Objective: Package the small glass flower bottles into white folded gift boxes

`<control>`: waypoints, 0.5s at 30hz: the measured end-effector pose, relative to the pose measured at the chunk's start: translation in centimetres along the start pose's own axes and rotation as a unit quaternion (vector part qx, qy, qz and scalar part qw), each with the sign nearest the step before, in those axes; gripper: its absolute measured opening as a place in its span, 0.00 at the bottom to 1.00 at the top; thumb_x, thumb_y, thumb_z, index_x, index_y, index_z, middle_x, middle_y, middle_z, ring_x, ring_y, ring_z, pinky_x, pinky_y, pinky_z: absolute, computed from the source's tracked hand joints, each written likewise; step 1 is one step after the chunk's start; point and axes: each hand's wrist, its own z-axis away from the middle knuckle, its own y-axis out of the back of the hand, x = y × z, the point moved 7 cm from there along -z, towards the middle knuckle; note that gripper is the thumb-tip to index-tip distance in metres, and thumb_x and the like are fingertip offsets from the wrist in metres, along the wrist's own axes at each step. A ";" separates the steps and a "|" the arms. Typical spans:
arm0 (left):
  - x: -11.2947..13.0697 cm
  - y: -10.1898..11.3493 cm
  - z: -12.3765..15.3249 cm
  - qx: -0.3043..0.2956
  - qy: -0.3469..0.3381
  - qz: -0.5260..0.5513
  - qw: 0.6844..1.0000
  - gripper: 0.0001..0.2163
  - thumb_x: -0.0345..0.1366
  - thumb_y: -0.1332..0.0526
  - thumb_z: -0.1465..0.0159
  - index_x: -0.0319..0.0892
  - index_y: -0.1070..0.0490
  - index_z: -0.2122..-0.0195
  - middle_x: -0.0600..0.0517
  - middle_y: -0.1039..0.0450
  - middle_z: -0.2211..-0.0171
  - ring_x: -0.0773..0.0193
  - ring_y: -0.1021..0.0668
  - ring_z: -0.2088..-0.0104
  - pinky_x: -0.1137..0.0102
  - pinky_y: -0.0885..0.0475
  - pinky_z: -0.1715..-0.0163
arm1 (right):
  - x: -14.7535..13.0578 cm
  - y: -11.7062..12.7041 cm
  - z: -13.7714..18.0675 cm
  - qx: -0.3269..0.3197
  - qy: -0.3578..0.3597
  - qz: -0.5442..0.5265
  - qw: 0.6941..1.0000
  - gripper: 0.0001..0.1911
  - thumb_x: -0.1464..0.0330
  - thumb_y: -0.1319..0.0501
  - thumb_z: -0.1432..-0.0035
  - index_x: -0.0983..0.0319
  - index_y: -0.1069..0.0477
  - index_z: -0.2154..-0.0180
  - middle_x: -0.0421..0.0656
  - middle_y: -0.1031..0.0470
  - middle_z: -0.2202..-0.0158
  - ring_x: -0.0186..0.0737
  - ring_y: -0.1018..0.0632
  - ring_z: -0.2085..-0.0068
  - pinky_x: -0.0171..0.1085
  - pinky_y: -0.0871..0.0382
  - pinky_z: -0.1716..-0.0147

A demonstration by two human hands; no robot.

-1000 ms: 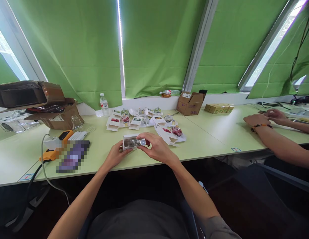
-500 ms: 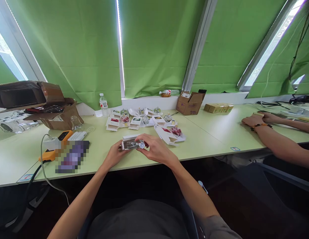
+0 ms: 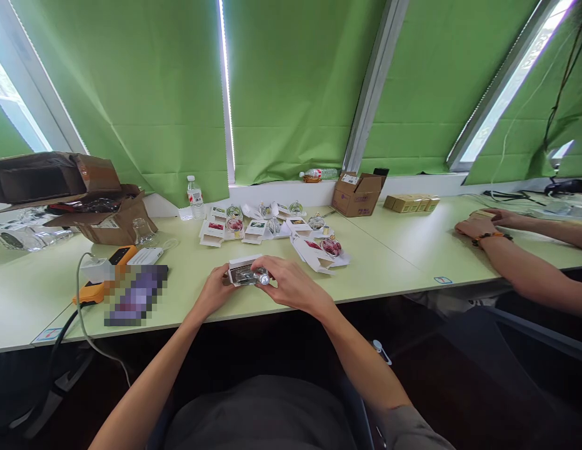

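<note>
A small white box (image 3: 240, 267) lies on the pale green table (image 3: 187, 294) right in front of me. My left hand (image 3: 216, 292) grips its left end, fingers curled round it. My right hand (image 3: 287, 282) is closed on a clear glass bottle with a silver cap (image 3: 254, 276), lying sideways and partly inside the box. Behind it lie several open white boxes (image 3: 214, 230) and round glass bottles (image 3: 332, 246), some with red contents.
Open cardboard boxes (image 3: 107, 215) and clear bags sit at the far left; an orange device (image 3: 91, 290), a cable and a blurred object lie nearer. A water bottle (image 3: 195, 197), a brown box (image 3: 359, 194) and yellow packets (image 3: 411, 202) stand behind. Another person's forearms (image 3: 516, 256) rest at the right.
My hands have slid the bottle leftward, further into the white box, and drawn both slightly towards me. The other person's hands have come together on the table.
</note>
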 end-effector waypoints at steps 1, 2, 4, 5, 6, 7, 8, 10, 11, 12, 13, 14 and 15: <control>-0.1 -0.1 0.0 -0.007 0.001 0.000 1.000 0.15 0.40 0.36 0.43 0.43 0.26 0.55 0.48 0.23 0.58 0.54 0.22 0.58 0.64 0.27 0.60 | 0.0 -0.1 0.0 -0.002 0.000 0.003 1.000 0.14 0.73 0.39 0.41 0.58 0.33 0.53 0.43 0.24 0.56 0.41 0.25 0.60 0.37 0.33 0.62; -0.2 -0.2 0.0 -0.013 0.002 -0.001 1.000 0.15 0.39 0.36 0.43 0.44 0.26 0.55 0.48 0.23 0.58 0.54 0.22 0.59 0.64 0.27 0.60 | -0.1 -0.2 0.0 -0.004 0.000 0.006 1.000 0.14 0.73 0.39 0.41 0.58 0.33 0.53 0.43 0.24 0.56 0.41 0.24 0.60 0.37 0.33 0.62; -0.4 -0.2 0.0 -0.019 0.004 -0.006 1.000 0.15 0.38 0.37 0.43 0.44 0.27 0.54 0.48 0.23 0.57 0.55 0.22 0.59 0.64 0.27 0.60 | -0.1 -0.4 -0.1 -0.006 0.000 0.013 1.000 0.14 0.72 0.39 0.40 0.58 0.33 0.52 0.43 0.24 0.55 0.41 0.24 0.59 0.38 0.32 0.61; -0.4 -0.2 0.0 -0.021 0.004 -0.009 1.000 0.15 0.38 0.37 0.42 0.44 0.27 0.53 0.48 0.23 0.57 0.55 0.22 0.59 0.64 0.27 0.60 | -0.1 -0.5 -0.1 -0.006 0.001 0.015 1.000 0.14 0.72 0.39 0.40 0.58 0.33 0.52 0.44 0.24 0.55 0.42 0.24 0.58 0.38 0.32 0.60; -0.5 -0.2 0.0 -0.022 0.004 -0.012 1.000 0.16 0.38 0.37 0.42 0.44 0.27 0.53 0.48 0.23 0.57 0.55 0.22 0.58 0.64 0.28 0.60 | -0.1 -0.6 -0.1 -0.005 0.004 0.016 1.000 0.14 0.72 0.39 0.40 0.58 0.33 0.51 0.44 0.24 0.55 0.43 0.24 0.57 0.39 0.32 0.59; -0.5 -0.2 0.0 -0.023 0.004 -0.014 1.000 0.16 0.38 0.37 0.43 0.43 0.28 0.52 0.47 0.24 0.56 0.55 0.23 0.58 0.64 0.28 0.60 | -0.1 -0.7 -0.1 -0.004 0.008 0.016 1.000 0.15 0.72 0.40 0.39 0.58 0.33 0.51 0.44 0.24 0.54 0.43 0.24 0.56 0.39 0.32 0.57; -0.6 -0.1 0.0 -0.022 0.004 -0.016 1.000 0.17 0.38 0.37 0.43 0.43 0.28 0.52 0.47 0.24 0.56 0.54 0.23 0.58 0.64 0.28 0.60 | -0.1 -0.7 -0.2 -0.003 0.012 0.014 1.000 0.15 0.72 0.40 0.39 0.57 0.33 0.50 0.44 0.24 0.54 0.44 0.24 0.54 0.40 0.32 0.56; -0.8 0.0 0.0 -0.011 0.005 -0.023 1.000 0.16 0.38 0.36 0.43 0.43 0.27 0.53 0.47 0.24 0.56 0.54 0.23 0.58 0.64 0.28 0.60 | -0.1 -0.8 -0.2 -0.001 0.020 0.009 1.000 0.17 0.73 0.40 0.39 0.57 0.33 0.49 0.44 0.24 0.53 0.44 0.25 0.53 0.40 0.32 0.55; -0.9 0.1 0.0 -0.005 0.006 -0.027 1.000 0.16 0.38 0.36 0.44 0.43 0.27 0.54 0.47 0.24 0.57 0.54 0.23 0.58 0.64 0.28 0.61 | -0.1 -0.9 -0.2 -0.001 0.023 0.007 1.000 0.17 0.73 0.40 0.39 0.57 0.33 0.49 0.44 0.23 0.54 0.43 0.25 0.53 0.40 0.32 0.55; -0.9 0.1 0.0 -0.001 0.007 -0.029 1.000 0.15 0.38 0.36 0.44 0.43 0.26 0.55 0.47 0.24 0.58 0.54 0.23 0.59 0.64 0.28 0.61 | -0.1 -0.9 -0.2 0.000 0.025 0.006 1.000 0.16 0.73 0.40 0.39 0.57 0.32 0.49 0.44 0.23 0.54 0.43 0.25 0.53 0.40 0.31 0.55; -1.0 0.1 0.0 0.000 0.007 -0.028 1.000 0.15 0.38 0.36 0.44 0.43 0.26 0.55 0.47 0.24 0.58 0.54 0.23 0.59 0.64 0.28 0.61 | -0.2 -0.9 -0.2 0.001 0.026 0.006 1.000 0.16 0.73 0.40 0.40 0.57 0.32 0.50 0.44 0.23 0.54 0.44 0.25 0.53 0.41 0.31 0.55; -1.0 0.0 0.0 -0.001 0.006 -0.025 1.000 0.15 0.38 0.36 0.44 0.43 0.26 0.55 0.47 0.23 0.58 0.54 0.23 0.59 0.64 0.28 0.60 | -0.2 -0.9 -0.2 0.003 0.027 0.007 1.000 0.16 0.73 0.39 0.40 0.58 0.32 0.50 0.44 0.23 0.55 0.44 0.25 0.53 0.41 0.31 0.55; -1.1 0.0 0.0 -0.005 0.006 -0.020 1.000 0.16 0.38 0.36 0.44 0.43 0.26 0.55 0.47 0.23 0.57 0.54 0.23 0.58 0.63 0.28 0.60 | -0.2 -0.9 -0.2 0.005 0.028 0.007 1.000 0.15 0.73 0.39 0.40 0.58 0.31 0.51 0.45 0.23 0.54 0.44 0.25 0.53 0.41 0.31 0.55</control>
